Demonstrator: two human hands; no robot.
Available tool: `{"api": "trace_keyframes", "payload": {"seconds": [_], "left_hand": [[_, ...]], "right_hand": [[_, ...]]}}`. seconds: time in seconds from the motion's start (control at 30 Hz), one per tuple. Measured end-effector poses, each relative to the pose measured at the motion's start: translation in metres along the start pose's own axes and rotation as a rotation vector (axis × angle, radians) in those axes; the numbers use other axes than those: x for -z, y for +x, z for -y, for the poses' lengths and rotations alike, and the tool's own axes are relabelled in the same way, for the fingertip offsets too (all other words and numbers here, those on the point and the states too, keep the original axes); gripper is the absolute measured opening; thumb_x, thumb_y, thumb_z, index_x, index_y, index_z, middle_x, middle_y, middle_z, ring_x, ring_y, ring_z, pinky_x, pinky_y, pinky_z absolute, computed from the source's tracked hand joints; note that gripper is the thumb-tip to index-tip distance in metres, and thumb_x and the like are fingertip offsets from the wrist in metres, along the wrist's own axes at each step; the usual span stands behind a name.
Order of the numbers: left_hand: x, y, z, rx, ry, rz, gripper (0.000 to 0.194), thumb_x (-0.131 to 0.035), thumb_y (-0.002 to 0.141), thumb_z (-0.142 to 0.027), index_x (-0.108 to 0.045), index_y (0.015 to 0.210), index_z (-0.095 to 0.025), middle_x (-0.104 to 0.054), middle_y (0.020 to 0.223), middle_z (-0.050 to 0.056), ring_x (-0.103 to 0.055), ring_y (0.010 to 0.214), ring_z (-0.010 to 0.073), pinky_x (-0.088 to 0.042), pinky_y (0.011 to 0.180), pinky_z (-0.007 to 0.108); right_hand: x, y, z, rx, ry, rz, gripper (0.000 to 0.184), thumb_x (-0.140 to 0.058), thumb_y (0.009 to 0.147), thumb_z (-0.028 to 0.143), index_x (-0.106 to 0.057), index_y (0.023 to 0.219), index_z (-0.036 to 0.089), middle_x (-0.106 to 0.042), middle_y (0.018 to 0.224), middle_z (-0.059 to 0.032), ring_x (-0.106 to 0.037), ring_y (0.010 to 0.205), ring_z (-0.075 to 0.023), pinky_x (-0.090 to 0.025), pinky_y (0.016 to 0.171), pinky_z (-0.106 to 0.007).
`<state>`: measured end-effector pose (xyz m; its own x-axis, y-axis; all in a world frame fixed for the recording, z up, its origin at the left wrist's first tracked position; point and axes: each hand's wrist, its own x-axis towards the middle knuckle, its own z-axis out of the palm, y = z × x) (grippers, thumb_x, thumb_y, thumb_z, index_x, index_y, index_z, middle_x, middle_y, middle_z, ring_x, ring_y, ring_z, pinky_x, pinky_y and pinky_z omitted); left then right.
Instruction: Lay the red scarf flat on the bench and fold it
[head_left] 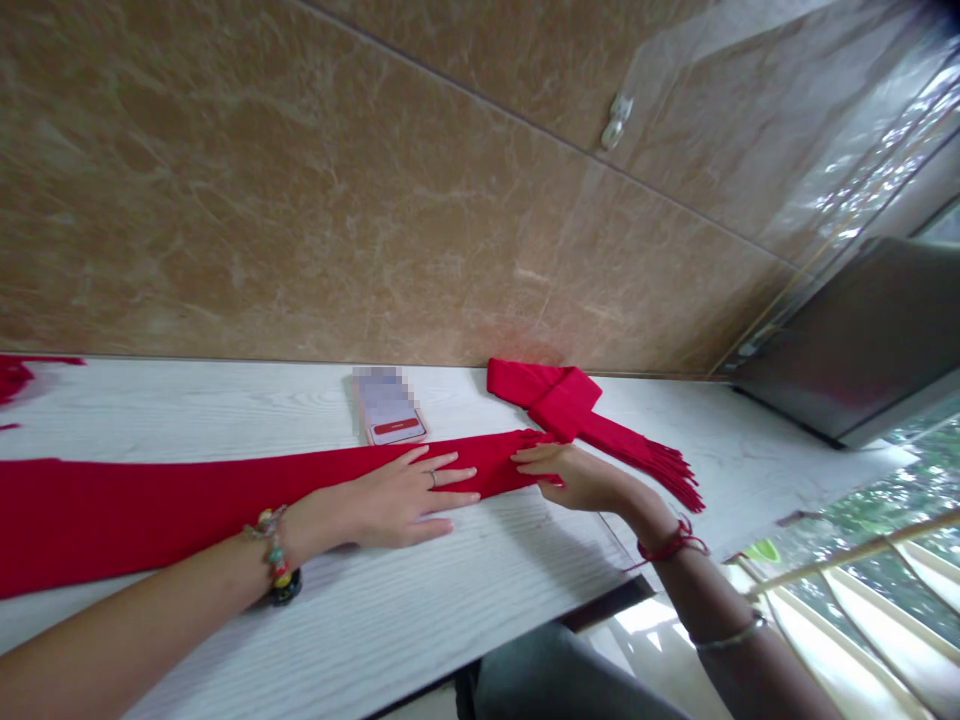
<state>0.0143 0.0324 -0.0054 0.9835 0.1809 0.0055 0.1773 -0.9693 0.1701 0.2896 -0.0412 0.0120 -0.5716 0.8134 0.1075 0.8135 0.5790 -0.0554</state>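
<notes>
A long red scarf (pixel 210 500) lies stretched along the table, running out of view at the left. My left hand (pixel 394 497) rests flat on it, palm down with the fingers spread; a ring and a beaded bracelet are on that hand and wrist. At the scarf's right end, my right hand (pixel 574 478) has its fingers and thumb closed on the cloth, which bunches a little there. Just beyond this hand lies a second red scarf (pixel 559 395), folded over itself, its fringe pointing right.
A phone (pixel 390 405) with a lit screen lies behind the long scarf. More red cloth (pixel 13 378) shows at the far left. The pale wooden table (pixel 360 610) meets a brown marbled wall (pixel 300 200). A dark grey boxy object (pixel 847 340) stands at the right, near a railing.
</notes>
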Motion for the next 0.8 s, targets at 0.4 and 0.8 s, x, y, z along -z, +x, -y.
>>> {"api": "trace_keyframes", "payload": {"seconds": [0.4,0.8], "left_hand": [[-0.022,0.007,0.001,0.110,0.074,-0.128,0.045,-0.033,0.092,-0.044,-0.037,0.134,-0.026,-0.037,0.140,0.003,-0.023,0.132,0.0239,-0.010,0.107,0.046],[-0.017,-0.029,0.001,0.082,0.091,-0.130,0.041,-0.032,0.094,-0.042,-0.037,0.133,-0.032,-0.036,0.141,-0.002,-0.024,0.133,0.0206,-0.008,0.109,0.041]], "right_hand": [[-0.026,0.027,-0.015,-0.195,-0.032,-0.069,0.037,-0.038,0.083,0.009,-0.055,0.115,0.009,-0.060,0.116,-0.0140,-0.056,0.107,-0.0199,-0.044,0.094,-0.037],[0.007,0.002,0.000,-0.220,-0.184,-0.110,0.029,-0.040,0.078,0.005,-0.064,0.091,0.015,-0.067,0.093,-0.0104,-0.060,0.089,-0.0211,-0.049,0.079,-0.035]]}}
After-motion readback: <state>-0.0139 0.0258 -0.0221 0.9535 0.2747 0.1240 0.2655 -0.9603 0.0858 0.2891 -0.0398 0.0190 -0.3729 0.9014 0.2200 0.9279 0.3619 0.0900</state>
